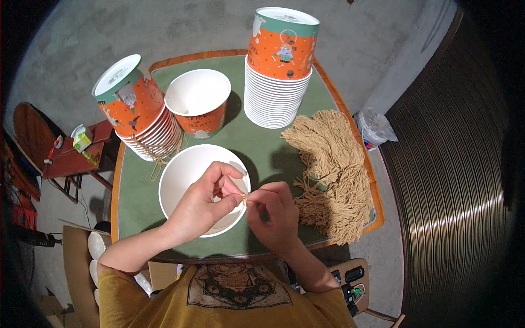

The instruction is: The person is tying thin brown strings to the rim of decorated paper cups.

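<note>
The table (139, 202) has a green top with an orange wooden edge, rounded at the far side. Behind it rises a grey wall (191, 27), and a dark ribbed shutter (454, 191) runs down the right over a grey floor (391, 218). At the left stands a red bench (102, 134) with a small green-and-white box (82, 139) on it.

Both forearms come in from the near side, elbows out, and the hands meet above the near half of the table. The left hand (210, 191) points right, its thumb and forefinger pinched on a short bit of tan cord (244, 200). The right hand (273, 216) comes up to it from the other side, thumb and forefinger closed on the cord too, its other fingers curled in. The cord is between the two sets of fingertips, over the right rim of a white tub (178, 167), and the left hand hides part of that tub's mouth.

Beyond the white tub, an orange tub (198, 93) stands upright, mouth up. To its left a tilted stack (128, 101) of upturned tubs has a loose loop (158, 147) of tan strands against its lower rims; to its right is a taller stack (284, 49), also upturned. A heap (333, 164) of tan strands covers the table's right side, and past that edge a white bucket (374, 128) sits on the floor
</note>
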Demonstrator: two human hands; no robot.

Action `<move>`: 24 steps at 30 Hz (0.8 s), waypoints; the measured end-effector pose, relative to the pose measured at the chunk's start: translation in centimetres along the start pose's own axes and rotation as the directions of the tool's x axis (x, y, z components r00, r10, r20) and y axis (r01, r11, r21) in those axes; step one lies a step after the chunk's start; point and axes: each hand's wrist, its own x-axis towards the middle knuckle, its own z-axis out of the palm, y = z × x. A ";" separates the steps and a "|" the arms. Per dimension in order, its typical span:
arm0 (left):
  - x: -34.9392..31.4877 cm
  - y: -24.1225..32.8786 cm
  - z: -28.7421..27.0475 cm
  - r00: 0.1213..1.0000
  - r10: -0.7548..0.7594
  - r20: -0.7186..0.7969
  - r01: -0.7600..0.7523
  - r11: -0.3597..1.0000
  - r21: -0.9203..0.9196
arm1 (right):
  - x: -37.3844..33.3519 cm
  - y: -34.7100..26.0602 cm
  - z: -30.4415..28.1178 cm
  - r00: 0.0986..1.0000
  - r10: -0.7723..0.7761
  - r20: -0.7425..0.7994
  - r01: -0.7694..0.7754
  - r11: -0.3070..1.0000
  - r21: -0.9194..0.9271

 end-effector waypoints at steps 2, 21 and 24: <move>0.0 0.0 0.1 1.000 0.005 -0.001 -0.005 1.000 -0.004 | -0.1 0.0 0.0 1.000 0.023 0.011 -0.023 1.000 -0.021; 0.0 0.1 0.6 0.990 0.142 -0.002 -0.139 0.966 0.219 | 1.4 0.5 -1.4 0.942 0.208 0.263 -0.240 0.966 0.095; 0.1 0.2 0.4 0.996 0.090 0.007 -0.090 0.977 0.191 | 1.0 1.6 -1.3 0.804 0.420 0.420 -0.572 0.739 0.356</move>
